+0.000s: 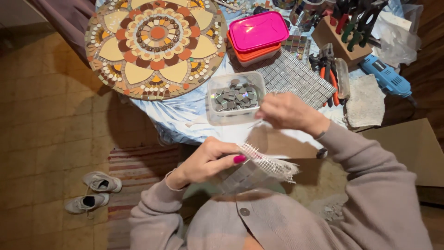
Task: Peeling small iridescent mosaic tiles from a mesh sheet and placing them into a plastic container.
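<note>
Item: mesh-backed sheet of mirror tiles (259, 167), held low in front of the person's chest, below the near edge of the counter (185, 115).

Left hand (206, 162): closed on the sheet, thumb on top, fingers beneath; frayed white mesh sticks out past the thumb.

Right hand (289, 111): raised over the counter edge, fingertips pinched together just beside the clear plastic tub (236, 97). Whether a tile sits in the pinch cannot be told; it is too small.

Step in hand, as judged: pulling small tiles off the mesh backing and dropping them in the tub, which already holds a loose heap of grey square tiles (235, 96).

Next move calls for: a pinch on one tile at the sheet's free edge while the left hand keeps the mesh taut, since the mesh is limp and frays.

Orientation: the sheet's long axis runs roughly left to right, sagging a little; its ragged free end points to the person's right.

Nearby on the counter: round mosaic panel (155, 46), pink-lidded box (258, 31), larger tile sheet (293, 76), orange-handled nippers (328, 74), blue power tool (386, 76). On the floor: a pair of shoes (95, 192).
</note>
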